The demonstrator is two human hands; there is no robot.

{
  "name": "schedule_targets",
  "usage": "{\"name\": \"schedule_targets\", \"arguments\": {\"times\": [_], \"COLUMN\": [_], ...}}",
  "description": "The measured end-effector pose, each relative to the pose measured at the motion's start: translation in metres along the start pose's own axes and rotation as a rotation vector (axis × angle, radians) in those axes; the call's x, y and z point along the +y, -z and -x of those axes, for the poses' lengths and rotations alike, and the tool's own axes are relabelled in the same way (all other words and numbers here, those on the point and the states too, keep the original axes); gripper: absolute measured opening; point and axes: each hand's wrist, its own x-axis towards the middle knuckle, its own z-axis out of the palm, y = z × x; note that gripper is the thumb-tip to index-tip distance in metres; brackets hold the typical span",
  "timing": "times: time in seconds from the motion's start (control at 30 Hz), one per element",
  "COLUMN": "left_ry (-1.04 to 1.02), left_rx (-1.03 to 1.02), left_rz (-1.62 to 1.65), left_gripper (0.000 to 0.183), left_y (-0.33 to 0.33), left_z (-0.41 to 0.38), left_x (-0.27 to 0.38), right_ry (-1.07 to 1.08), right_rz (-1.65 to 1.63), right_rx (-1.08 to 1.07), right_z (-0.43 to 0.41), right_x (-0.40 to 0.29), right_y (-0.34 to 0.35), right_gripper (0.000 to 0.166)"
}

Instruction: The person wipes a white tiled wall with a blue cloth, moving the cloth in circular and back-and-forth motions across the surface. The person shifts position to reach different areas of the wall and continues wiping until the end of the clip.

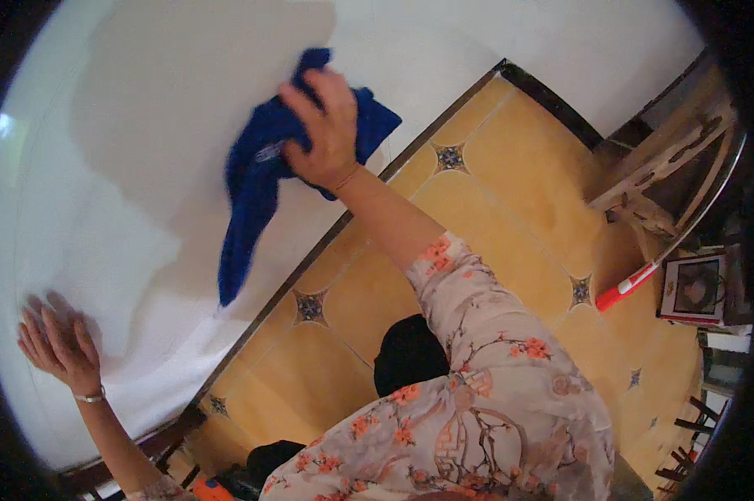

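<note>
A dark blue cloth [251, 156] lies bunched against the white wall [182, 269], one long end trailing down. My right hand [326, 122] presses it to the wall with spread fingers, and folds of the cloth show between and around them. Some pale marking is visible on the cloth beside my thumb. Farther left, my left hand [63, 347] rests against the same wall with its fingers a little apart and nothing in it. A silvery bracelet [90, 396] circles that wrist.
Dark skirting [555, 106] runs along the wall's foot and turns a corner. The floor has yellow tiles [377, 275] with patterned insets. At right are a wooden piece of furniture [659, 163], a pole with a red grip [627, 287] and a framed picture or box [693, 288].
</note>
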Motion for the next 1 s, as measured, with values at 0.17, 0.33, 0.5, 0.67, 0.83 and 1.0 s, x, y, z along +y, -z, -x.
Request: {"name": "schedule_targets", "arguments": {"times": [0.17, 0.33, 0.5, 0.67, 0.83, 1.0], "left_ry": [-0.035, -0.039, -0.065, -0.101, -0.114, -0.108], "left_rx": [-0.072, -0.105, -0.142, -0.152, -0.126, -0.137], "left_rz": [-0.086, -0.103, -0.151, -0.150, -0.152, -0.170], "left_gripper": [0.042, 0.045, 0.045, 0.046, 0.048, 0.046], "left_y": [0.002, -0.001, 0.001, 0.014, 0.010, 0.005], "left_z": [-0.010, -0.017, -0.008, -0.021, -0.014, -0.008], "left_x": [0.003, 0.009, -0.003, -0.003, -0.003, -0.004], "right_ry": [-0.770, -1.816, -1.710, -0.703, -1.168, -1.880], "right_rz": [-0.309, -0.205, -0.376, 0.079, 0.068, 0.067], "right_rx": [0.772, 0.447, 0.423, 0.381, 0.393, 0.048], "right_z": [0.086, 0.228, 0.177, 0.075, 0.122, 0.264], "right_x": [0.132, 0.147, 0.096, 0.169, 0.322, 0.298], "right_y": [-0.017, -0.031, -0.026, 0.009, 0.036, -0.008], "right_gripper": [0.042, 0.044, 0.038, 0.043, 0.039, 0.047]}}
